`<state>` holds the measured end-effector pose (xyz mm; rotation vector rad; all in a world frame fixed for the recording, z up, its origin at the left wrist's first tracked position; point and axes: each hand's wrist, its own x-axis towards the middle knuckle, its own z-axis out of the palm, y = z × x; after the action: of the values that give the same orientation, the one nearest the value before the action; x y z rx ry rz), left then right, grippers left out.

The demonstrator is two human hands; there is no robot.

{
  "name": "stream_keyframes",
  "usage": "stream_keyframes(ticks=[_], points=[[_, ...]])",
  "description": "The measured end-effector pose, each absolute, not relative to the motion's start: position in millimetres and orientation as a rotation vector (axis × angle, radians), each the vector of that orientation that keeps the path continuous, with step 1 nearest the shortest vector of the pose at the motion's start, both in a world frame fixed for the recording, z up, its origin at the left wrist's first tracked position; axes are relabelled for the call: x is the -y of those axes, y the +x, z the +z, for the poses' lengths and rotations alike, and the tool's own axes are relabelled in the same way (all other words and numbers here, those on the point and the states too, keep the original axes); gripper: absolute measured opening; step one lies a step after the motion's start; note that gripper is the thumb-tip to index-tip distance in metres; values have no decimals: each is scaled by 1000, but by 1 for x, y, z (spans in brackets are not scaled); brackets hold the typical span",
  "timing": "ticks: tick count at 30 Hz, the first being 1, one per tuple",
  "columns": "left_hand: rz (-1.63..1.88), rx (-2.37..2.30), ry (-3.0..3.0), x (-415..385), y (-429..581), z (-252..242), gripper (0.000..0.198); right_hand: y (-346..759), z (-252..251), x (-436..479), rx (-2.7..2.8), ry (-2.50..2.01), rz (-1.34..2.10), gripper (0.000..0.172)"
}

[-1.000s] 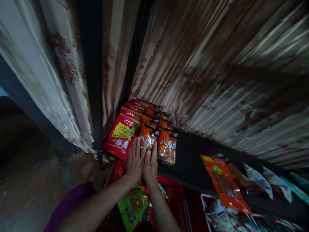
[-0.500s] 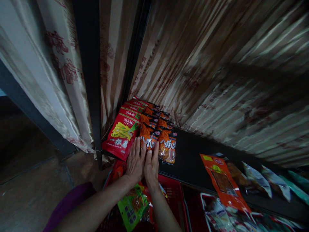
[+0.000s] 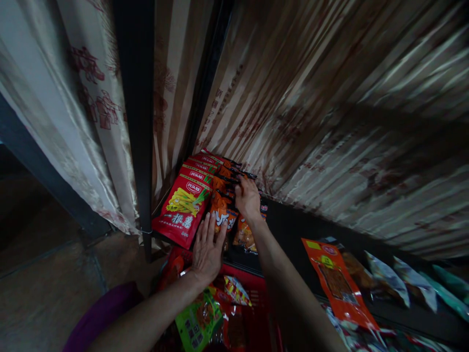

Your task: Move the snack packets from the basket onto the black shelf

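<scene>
Spread flat, my left hand rests its fingertips on the lower part of the front orange snack bag. My right hand reaches over the right-hand row of orange bags, its fingers bent at the bags farther back; whether they grip one is hard to see. Left of these rows lies an overlapping row of red snack bags with yellow sticks pictured on them. All of them lie on a black shelf.
A red basket below holds a green packet and other packets. Farther right on the shelf are an orange-red packet and several other packets. A dark post and printed curtains surround the shelf.
My right hand has left the side of my left hand and moved up and right over the right-hand orange bags. Those bags sit slightly farther left. My left hand has shifted slightly down.
</scene>
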<state>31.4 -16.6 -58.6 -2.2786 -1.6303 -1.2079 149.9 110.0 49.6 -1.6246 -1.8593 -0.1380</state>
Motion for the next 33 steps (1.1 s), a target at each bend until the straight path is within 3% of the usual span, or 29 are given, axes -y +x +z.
stream_keyframes(ticks=[7, 20, 27, 33], points=[[-1213, 1632, -2301, 16, 31, -62, 69, 154, 65, -148, 1946, -2054, 11, 33], [-1245, 1704, -2206, 13, 31, -54, 59, 159, 65, -145, 1782, -2130, -17, 28], [-1272, 1678, -2233, 13, 29, -53, 67, 161, 61, -142, 1737, -1821, -25, 30], [-1272, 1708, -2260, 16, 29, -51, 67, 145, 40, -63, 1458, -1427, -204, 43]])
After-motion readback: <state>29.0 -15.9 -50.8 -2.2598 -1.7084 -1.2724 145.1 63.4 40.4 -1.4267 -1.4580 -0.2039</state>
